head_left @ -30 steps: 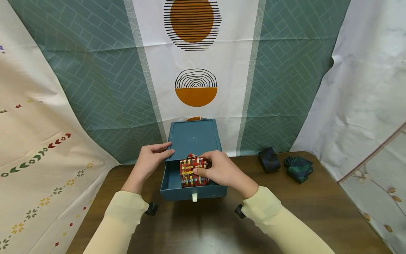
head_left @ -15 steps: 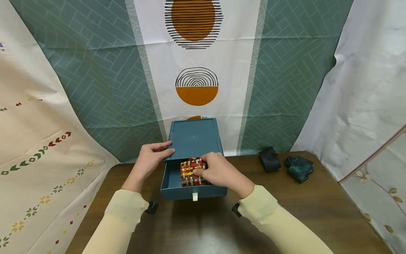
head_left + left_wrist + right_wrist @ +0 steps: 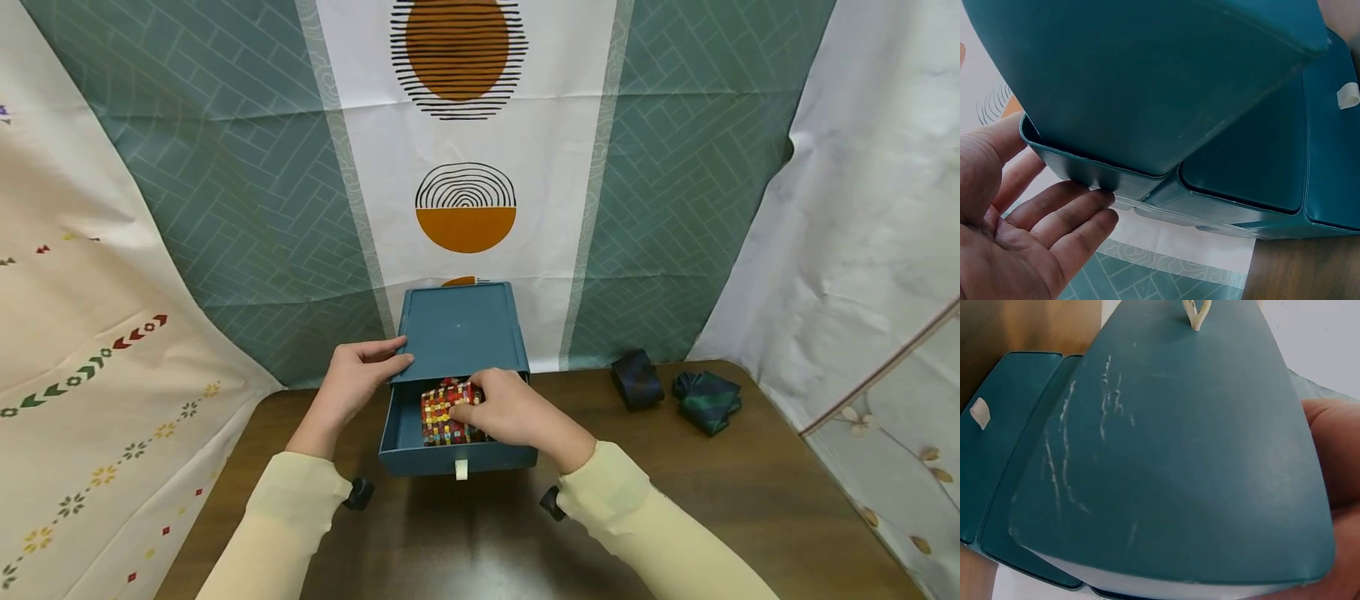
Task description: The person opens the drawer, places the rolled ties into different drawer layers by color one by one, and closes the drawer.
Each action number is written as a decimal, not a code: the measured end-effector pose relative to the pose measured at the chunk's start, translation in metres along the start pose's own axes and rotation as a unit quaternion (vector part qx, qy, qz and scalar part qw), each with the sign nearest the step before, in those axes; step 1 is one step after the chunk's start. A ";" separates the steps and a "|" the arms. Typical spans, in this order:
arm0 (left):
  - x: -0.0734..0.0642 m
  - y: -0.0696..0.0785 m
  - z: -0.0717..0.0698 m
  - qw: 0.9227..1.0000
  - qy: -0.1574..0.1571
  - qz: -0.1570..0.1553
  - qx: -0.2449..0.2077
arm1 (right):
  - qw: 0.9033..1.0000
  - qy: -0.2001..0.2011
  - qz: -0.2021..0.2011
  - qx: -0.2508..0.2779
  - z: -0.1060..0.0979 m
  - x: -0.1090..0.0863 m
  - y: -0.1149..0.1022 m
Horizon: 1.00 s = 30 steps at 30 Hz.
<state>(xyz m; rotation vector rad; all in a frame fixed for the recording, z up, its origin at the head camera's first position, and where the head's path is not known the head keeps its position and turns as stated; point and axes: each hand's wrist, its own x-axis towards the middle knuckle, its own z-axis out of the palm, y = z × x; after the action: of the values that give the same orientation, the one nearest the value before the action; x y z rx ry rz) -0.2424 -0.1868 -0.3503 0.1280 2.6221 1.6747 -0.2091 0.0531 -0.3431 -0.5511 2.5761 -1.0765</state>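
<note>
Over brown wood [image 3: 480, 542], the right grip [image 3: 513, 415] pinches a checkered red bundle [image 3: 437, 412], perhaps cloth; left grip [image 3: 348, 385] relaxed.

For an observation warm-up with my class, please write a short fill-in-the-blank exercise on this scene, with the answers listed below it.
1. While the right hand grips the patterned bundle, the ____ hand is at the side of the teal box.
2. The box's drawer is not shut but ____.
3. On the table, the dark blue cloth lies beside a dark ____ cloth.

Missing words: left; open; green.
</note>
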 end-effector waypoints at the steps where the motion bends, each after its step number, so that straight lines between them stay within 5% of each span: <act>1: 0.002 -0.004 0.001 1.000 0.002 0.002 0.002 | 1.000 0.000 -0.001 0.002 0.000 0.000 0.001; 15: 0.009 -0.015 0.001 1.000 0.014 -0.004 0.005 | 0.999 -0.019 0.032 -0.022 -0.003 -0.004 -0.004; 30: -0.009 0.017 0.000 1.000 -0.002 -0.019 -0.004 | 0.997 -0.004 0.073 -0.029 0.004 -0.004 -0.010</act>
<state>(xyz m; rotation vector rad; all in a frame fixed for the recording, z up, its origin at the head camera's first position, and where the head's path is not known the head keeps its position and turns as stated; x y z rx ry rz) -0.2329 -0.1801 -0.3347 0.0806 2.5977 1.6714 -0.2017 0.0458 -0.3376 -0.3737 2.6009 -0.9526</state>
